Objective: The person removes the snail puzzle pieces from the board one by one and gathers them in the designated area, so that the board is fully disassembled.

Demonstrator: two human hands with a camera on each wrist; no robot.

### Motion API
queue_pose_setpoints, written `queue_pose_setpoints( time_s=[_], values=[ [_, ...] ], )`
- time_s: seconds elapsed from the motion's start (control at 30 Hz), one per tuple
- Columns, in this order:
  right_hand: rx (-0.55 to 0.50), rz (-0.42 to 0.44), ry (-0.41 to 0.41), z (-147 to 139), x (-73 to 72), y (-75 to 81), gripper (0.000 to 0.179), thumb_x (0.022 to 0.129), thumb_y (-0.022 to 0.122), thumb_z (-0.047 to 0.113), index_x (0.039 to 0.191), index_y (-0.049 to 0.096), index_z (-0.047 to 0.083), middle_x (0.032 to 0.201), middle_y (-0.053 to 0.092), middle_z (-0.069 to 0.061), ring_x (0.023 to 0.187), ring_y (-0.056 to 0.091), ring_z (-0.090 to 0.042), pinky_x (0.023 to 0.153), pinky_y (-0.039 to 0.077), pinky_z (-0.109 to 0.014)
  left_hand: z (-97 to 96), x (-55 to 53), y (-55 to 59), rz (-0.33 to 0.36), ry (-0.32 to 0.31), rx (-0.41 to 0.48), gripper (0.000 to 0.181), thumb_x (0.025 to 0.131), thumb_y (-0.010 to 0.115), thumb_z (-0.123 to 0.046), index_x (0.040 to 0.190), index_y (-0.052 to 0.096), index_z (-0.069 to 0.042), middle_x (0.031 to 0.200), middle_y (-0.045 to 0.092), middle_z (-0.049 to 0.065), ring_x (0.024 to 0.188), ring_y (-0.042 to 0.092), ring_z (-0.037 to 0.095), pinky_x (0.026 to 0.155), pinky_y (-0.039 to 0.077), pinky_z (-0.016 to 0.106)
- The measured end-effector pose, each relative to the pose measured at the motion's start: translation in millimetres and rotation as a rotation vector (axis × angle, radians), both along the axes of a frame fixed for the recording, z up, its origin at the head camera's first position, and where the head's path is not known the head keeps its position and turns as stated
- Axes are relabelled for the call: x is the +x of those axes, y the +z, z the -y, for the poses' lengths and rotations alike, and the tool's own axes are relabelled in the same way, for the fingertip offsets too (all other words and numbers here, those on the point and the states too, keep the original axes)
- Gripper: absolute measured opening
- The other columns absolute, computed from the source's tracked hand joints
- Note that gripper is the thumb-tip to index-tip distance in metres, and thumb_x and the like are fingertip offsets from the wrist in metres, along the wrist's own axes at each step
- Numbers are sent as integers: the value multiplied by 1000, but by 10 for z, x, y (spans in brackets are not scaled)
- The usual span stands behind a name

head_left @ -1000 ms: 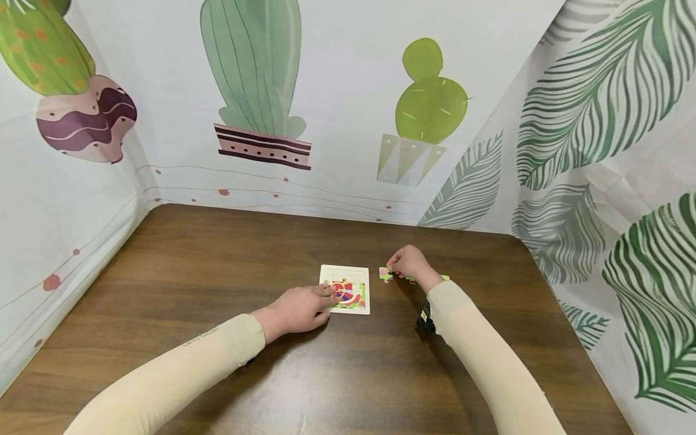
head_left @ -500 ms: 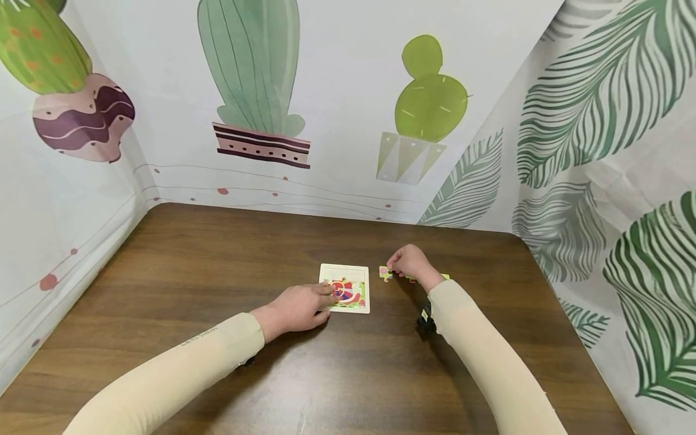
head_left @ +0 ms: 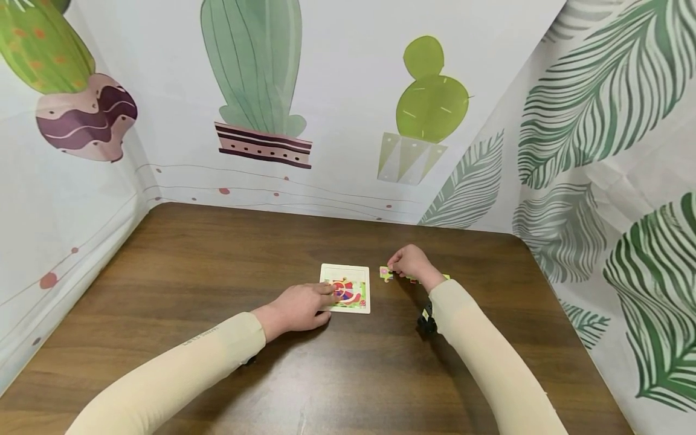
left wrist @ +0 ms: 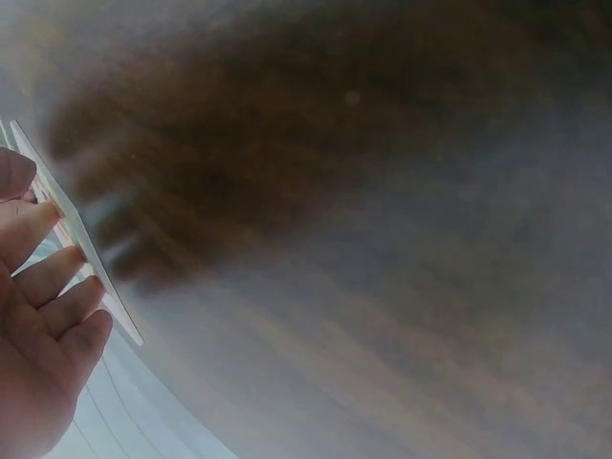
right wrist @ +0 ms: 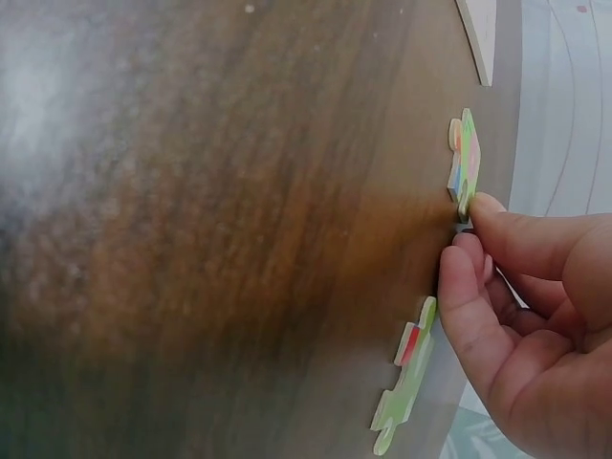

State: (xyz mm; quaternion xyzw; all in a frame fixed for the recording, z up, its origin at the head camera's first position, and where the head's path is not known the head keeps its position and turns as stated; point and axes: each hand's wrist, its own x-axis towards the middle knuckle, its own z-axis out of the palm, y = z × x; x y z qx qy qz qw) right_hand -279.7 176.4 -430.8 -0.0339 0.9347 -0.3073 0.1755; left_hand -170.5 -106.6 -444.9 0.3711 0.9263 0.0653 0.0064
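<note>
A square jigsaw board point(head_left: 346, 266) with a pale frame lies mid-table in the head view, its lower part filled with a red, blue and green picture. Across its left side rests my left hand point(head_left: 298, 307), fingers extended onto the frame and picture. My right hand point(head_left: 411, 261), to the right of the board, pinches the near end of a green jigsaw piece point(right wrist: 467, 163) with a pink flower between thumb and fingers. That piece lies low at the tabletop. Another green piece point(right wrist: 406, 373) with a red patch lies beside the curled fingers, mostly hidden by the hand in the head view.
The brown wooden table point(head_left: 228, 254) runs back to a white cloth wall point(head_left: 348, 121) printed with cacti and leaves. A black wrist camera point(head_left: 426, 320) sits under my right sleeve. One board corner point(right wrist: 480, 38) shows at the top of the right wrist view.
</note>
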Motion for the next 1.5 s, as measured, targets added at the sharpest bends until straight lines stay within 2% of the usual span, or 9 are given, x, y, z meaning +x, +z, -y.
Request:
queue_pose_setpoints(
  time_s=[0.13,0.27,0.47,0.6,0.77,0.93,1.13,1.33,1.5],
  values=[
    [-15,6,0,-16,-6,12,19,96,66,6,105,77,-6,81,73,-7,60,57,-6,58,50,-18,-25,-23,27,-3,1,-5,38,95,64,-24,129,72,-12,139,68,12,128,67,28,103,56,42],
    [-56,12,-6,-48,-19,11,18,95,66,4,106,75,-7,92,75,-14,62,60,-7,62,54,-20,-63,-55,66,9,6,-1,35,94,64,-23,126,75,-13,136,70,10,124,68,27,98,58,42],
    [-175,4,-1,-60,34,67,19,96,68,10,106,73,-5,101,73,-16,80,69,-18,73,62,-30,-90,-77,77,2,-7,16,33,93,64,-21,122,75,-12,132,71,11,119,70,28,95,59,42],
    [-227,18,-42,-10,111,42,24,99,64,13,114,71,-5,114,72,-20,93,73,-24,78,62,-30,-95,-76,84,-5,4,7,32,94,63,-21,122,75,-11,131,71,12,117,71,29,95,59,43],
    [-331,45,-81,75,233,9,28,100,63,13,117,68,-8,108,71,-19,92,71,-20,84,63,-32,-128,-69,74,-59,-1,17,30,93,65,-22,120,76,-11,126,73,11,116,70,27,97,58,41],
    [-406,40,-101,170,329,0,30,101,62,15,118,67,-10,107,70,-20,92,69,-20,90,62,-37,-212,-11,45,-107,-58,22,32,94,66,-21,122,75,-11,125,72,9,118,70,25,101,57,38],
    [-420,21,-81,276,365,17,31,101,61,14,119,67,-11,113,70,-27,95,71,-23,89,62,-36,-307,61,41,-76,-55,-21,37,95,65,-24,130,71,-13,137,69,7,129,65,24,105,55,38],
    [-381,28,-59,335,351,13,30,101,61,13,118,68,-10,110,71,-24,95,70,-23,89,62,-36,-347,83,20,-81,-34,-39,36,97,64,-27,129,72,-13,137,69,8,129,66,24,105,55,37],
    [-345,36,-6,378,345,20,29,101,60,12,119,70,-8,111,73,-23,99,72,-25,89,62,-35,-356,79,-6,-47,-4,-34,36,98,64,-28,129,72,-12,139,68,10,128,66,27,103,56,40]
  ],
)
